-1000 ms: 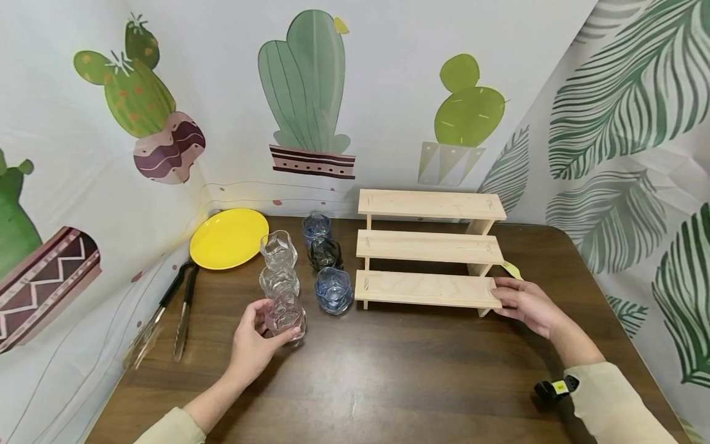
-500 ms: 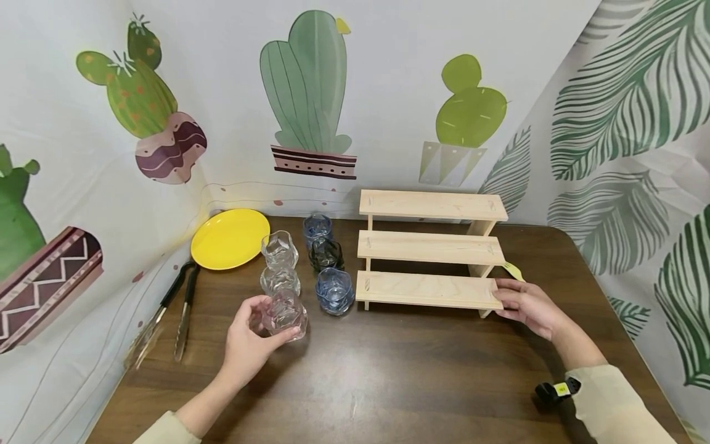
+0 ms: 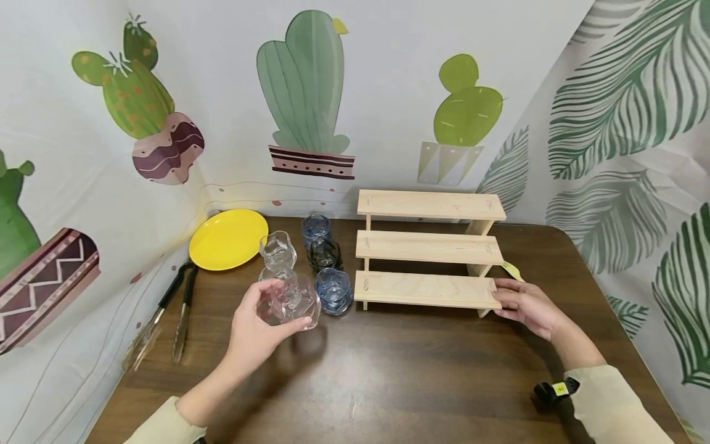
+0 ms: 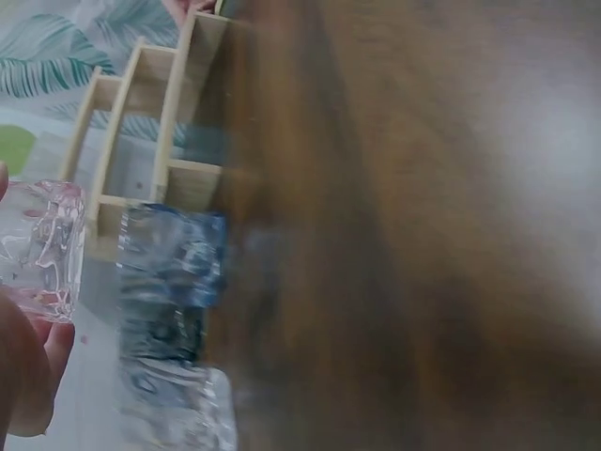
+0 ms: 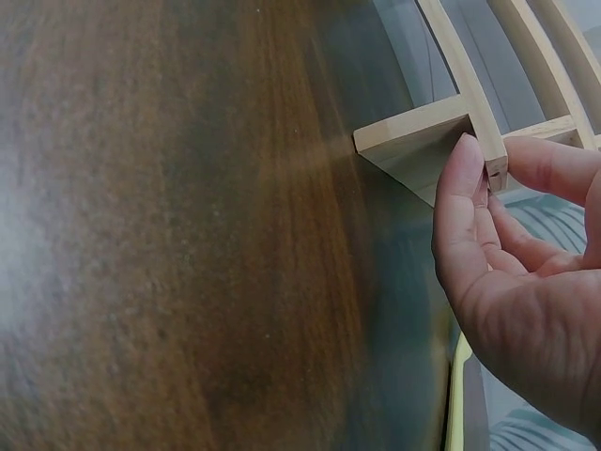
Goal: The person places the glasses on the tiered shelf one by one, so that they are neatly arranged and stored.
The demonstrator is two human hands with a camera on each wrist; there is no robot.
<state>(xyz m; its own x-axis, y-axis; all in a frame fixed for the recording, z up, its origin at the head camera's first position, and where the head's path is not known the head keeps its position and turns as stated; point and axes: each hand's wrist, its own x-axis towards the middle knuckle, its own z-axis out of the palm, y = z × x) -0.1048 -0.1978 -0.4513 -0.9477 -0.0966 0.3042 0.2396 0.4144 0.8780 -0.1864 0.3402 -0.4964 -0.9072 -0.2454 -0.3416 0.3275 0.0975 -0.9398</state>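
Observation:
My left hand point(image 3: 254, 330) grips a faintly pink clear glass point(image 3: 299, 303) between thumb and fingers, held above the table. In the left wrist view that pink glass point(image 4: 42, 246) is at the left edge, partly cut off. Behind it stand two clear glasses point(image 3: 278, 248), the nearer one partly hidden. To their right are a blue glass point(image 3: 334, 291), a dark grey glass point(image 3: 324, 254) and another blue glass point(image 3: 316, 228). My right hand point(image 3: 526, 307) pinches the right end of the lowest board of a three-step wooden rack point(image 3: 427, 246); the right wrist view shows thumb and fingers around that board end point(image 5: 495, 169).
A yellow plate point(image 3: 228, 239) lies at the back left, with black-handled tongs point(image 3: 185, 308) in front of it. A yellow-green utensil point(image 3: 511, 270) shows partly behind the rack's right side. Patterned cloth point(image 3: 388, 92) hangs behind the table point(image 3: 388, 382).
My left hand has lifted the pink glass off the table and moved it slightly right and away from me. My right hand stays on the rack's lowest board.

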